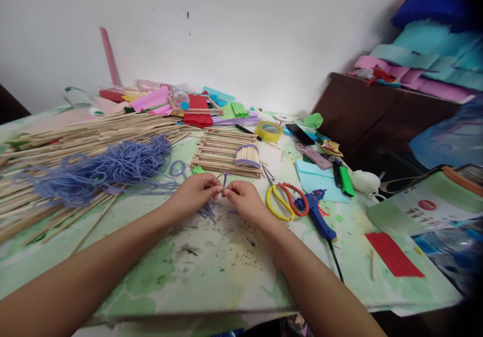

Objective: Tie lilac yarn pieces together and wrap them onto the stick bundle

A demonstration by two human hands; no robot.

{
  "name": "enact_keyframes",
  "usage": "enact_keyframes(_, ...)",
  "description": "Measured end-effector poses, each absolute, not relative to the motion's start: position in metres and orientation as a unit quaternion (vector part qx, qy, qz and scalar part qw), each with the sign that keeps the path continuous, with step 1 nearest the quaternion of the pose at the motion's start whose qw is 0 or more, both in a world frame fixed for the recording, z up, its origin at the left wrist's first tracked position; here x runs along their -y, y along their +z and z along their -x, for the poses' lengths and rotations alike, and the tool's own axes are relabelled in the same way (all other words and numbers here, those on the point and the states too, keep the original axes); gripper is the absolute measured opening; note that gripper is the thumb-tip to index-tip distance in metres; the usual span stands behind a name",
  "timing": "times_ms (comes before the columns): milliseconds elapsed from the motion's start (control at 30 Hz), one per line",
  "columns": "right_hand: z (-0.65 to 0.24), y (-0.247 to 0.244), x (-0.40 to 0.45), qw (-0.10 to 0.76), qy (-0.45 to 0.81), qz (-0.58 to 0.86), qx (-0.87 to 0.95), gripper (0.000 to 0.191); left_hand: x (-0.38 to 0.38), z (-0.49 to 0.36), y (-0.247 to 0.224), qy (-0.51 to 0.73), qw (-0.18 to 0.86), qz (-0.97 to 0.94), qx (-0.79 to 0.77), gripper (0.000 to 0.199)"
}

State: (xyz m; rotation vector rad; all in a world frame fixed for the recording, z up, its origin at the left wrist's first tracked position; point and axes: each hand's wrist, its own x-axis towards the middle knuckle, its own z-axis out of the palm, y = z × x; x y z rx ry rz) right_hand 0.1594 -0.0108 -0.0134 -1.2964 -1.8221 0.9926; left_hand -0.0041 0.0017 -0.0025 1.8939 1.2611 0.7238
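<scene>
Between my pinched fingertips a short length of purple yarn (225,178) stands up in a small loop. My left hand (202,192) and my right hand (243,199) almost touch, both closed on that yarn. Loose yarn tails hang below the left hand onto the table. A big tangled heap of purple yarn (113,168) lies to the left, on the sticks. Just beyond the hands is a flat wooden stick frame (217,151). A small bundle of short sticks (247,156), edged with purple yarn, rests on its right end.
Scissors (285,198) with one yellow and one red handle lie right of my right hand, beside a blue glue gun (320,216). Long wooden sticks (86,131) cover the left side. Yellow tape (269,131), phones and coloured paper sit toward the wall. A red paper piece (395,254) lies front right.
</scene>
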Motion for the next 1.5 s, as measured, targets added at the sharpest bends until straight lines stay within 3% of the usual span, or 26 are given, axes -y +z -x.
enact_keyframes(233, -0.159, -0.01, 0.012, 0.325, 0.422, 0.505, 0.68, 0.016, -0.005, 0.007, 0.0, 0.255, 0.374, -0.768, -0.454, 0.021)
enact_keyframes(467, -0.158, -0.017, 0.01, 0.387, 0.379, 0.555, 0.631, 0.017, 0.008, 0.006, 0.009, 0.219, 0.129, -0.832, -0.493, 0.025)
enact_keyframes(767, -0.154, -0.015, 0.012, 0.467, 0.507, 0.537, 0.486, 0.014, 0.028, -0.006, 0.002, 0.149, 0.062, -0.894, -0.418, 0.032)
enact_keyframes(933, -0.153, -0.015, 0.012, 0.463, 0.485, 0.537, 0.512, 0.016, 0.026, -0.005, 0.001, 0.176, 0.091, -0.87, -0.452, 0.031)
enact_keyframes(1200, -0.156, -0.015, 0.014, 0.431, 0.298, 0.547, 0.653, 0.023, 0.012, 0.005, 0.016, 0.244, 0.128, -0.797, -0.538, 0.026)
enact_keyframes(1367, -0.155, -0.016, 0.018, 0.401, 0.216, 0.538, 0.71, 0.021, 0.007, 0.007, 0.018, 0.31, 0.316, -0.7, -0.561, 0.036)
enact_keyframes(1500, -0.153, -0.019, 0.017, 0.407, 0.24, 0.539, 0.697, 0.021, 0.014, 0.001, 0.016, 0.316, 0.45, -0.664, -0.506, 0.035)
